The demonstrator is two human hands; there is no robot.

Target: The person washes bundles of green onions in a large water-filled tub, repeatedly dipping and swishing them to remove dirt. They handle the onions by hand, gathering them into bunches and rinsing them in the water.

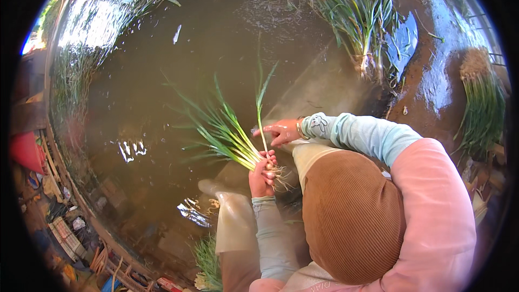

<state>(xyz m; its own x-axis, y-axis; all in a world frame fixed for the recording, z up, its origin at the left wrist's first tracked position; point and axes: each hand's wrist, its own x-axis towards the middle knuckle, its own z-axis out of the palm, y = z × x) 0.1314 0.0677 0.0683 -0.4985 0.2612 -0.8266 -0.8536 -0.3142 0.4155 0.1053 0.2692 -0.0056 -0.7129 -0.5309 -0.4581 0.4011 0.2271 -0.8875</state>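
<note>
My left hand (261, 176) is closed around the lower ends of a bunch of spring onions (233, 139). Their white bulbs and stringy roots (279, 173) poke out on the right of the fist, and the green leaves fan out to the upper left over murky water. One stalk (260, 109) stands apart from the bunch, rising almost straight up. Its lower part is met by the fingers of my right hand (284, 131), which come in from the right, partly curled, with the fingertips at the stalk. The exact grip of those fingertips is hard to see.
Brown water (146, 86) surrounds my legs. At the upper right lies a large bunch of green onions (365, 32) beside a blue sheet (403, 46). Another bunch (481, 103) sits at the far right. More greens (206, 259) lie below. A red basin (28, 151) is at the left edge.
</note>
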